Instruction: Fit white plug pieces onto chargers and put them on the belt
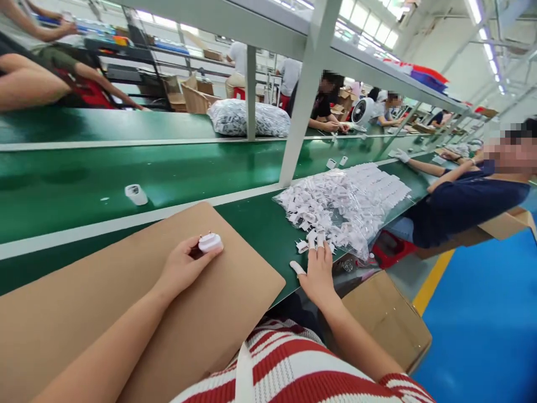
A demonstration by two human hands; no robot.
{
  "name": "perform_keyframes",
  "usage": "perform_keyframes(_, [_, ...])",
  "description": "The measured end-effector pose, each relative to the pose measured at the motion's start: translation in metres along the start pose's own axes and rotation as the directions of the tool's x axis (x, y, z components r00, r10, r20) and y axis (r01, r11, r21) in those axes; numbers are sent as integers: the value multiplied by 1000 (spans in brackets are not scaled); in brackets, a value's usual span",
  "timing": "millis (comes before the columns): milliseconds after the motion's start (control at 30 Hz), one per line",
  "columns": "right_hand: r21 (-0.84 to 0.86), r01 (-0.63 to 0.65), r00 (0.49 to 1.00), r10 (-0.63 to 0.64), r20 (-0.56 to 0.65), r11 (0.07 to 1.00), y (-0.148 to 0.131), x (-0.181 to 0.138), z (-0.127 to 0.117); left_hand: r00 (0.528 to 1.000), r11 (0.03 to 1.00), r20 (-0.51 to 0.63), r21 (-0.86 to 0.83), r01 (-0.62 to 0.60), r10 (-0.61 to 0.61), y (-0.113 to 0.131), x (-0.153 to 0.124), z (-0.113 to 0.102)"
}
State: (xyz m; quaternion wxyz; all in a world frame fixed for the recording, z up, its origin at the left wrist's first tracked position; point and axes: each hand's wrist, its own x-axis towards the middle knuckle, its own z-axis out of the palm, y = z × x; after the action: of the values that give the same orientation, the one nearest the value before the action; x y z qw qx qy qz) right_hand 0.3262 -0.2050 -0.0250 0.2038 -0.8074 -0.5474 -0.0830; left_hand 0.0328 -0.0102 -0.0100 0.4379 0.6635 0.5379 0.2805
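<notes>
My left hand (182, 267) rests on a brown cardboard sheet (126, 291) and pinches a small white plug-like part (210, 242) between thumb and fingers. My right hand (318, 270) reaches to the near edge of a heap of small white parts (344, 204) lying on clear plastic; its fingers wear white finger cots and are spread, touching the nearest pieces. One more white part (136, 194) lies alone on the green conveyor belt (84, 184).
A grey post (304, 106) rises from the belt's edge between me and a bag of white parts (247, 117). A person in a dark shirt (461, 201) sits on my right. Cardboard boxes (386, 313) stand below the table. Other people work across the line.
</notes>
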Motion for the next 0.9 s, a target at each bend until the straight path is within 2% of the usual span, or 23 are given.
perform_keyframes(67, [14, 11, 999, -11, 47, 1000, -10, 8, 6, 1000, 1000, -12, 22, 11, -11, 1, -1, 0])
perform_keyframes(133, [59, 75, 992, -81, 95, 995, -28, 23, 12, 1000, 999, -18, 39, 20, -20, 1, -4, 0])
perform_keyframes(233, [141, 208, 952, -233, 197, 968, -54, 54, 16, 999, 998, -36, 57, 3, -1, -1, -7, -1])
perform_keyframes(300, [163, 254, 925, -289, 247, 953, -64, 79, 14, 999, 998, -42, 62, -28, 31, -2, -7, -1])
perform_keyframes(400, [146, 231, 932, -262, 251, 962, -64, 118, 4, 994, 992, -37, 65, -104, 107, -4, -6, 0])
perform_keyframes(500, [90, 125, 964, -142, 227, 988, -61, 156, -6, 982, 977, -27, 108, -182, 186, -8, -3, 2])
perform_keyframes(567, [72, 93, 967, -107, 231, 993, -66, 173, -8, 979, 971, -35, 138, -196, 202, -9, -1, 3])
perform_keyframes(633, [95, 165, 951, -184, 250, 982, -77, 180, -4, 983, 974, -37, 144, -174, 181, -7, 2, 3])
perform_keyframes(733, [161, 346, 870, -380, 313, 924, -95, 172, 8, 990, 981, -45, 151, -125, 133, 1, 16, 0])
perform_keyframes(800, [187, 413, 815, -454, 361, 891, -103, 162, 18, 988, 979, -97, 177, -100, 119, 9, 38, -5])
perform_keyframes(900, [203, 432, 795, -478, 375, 879, -107, 150, 28, 974, 970, -197, 235, -67, 114, 22, 90, -18])
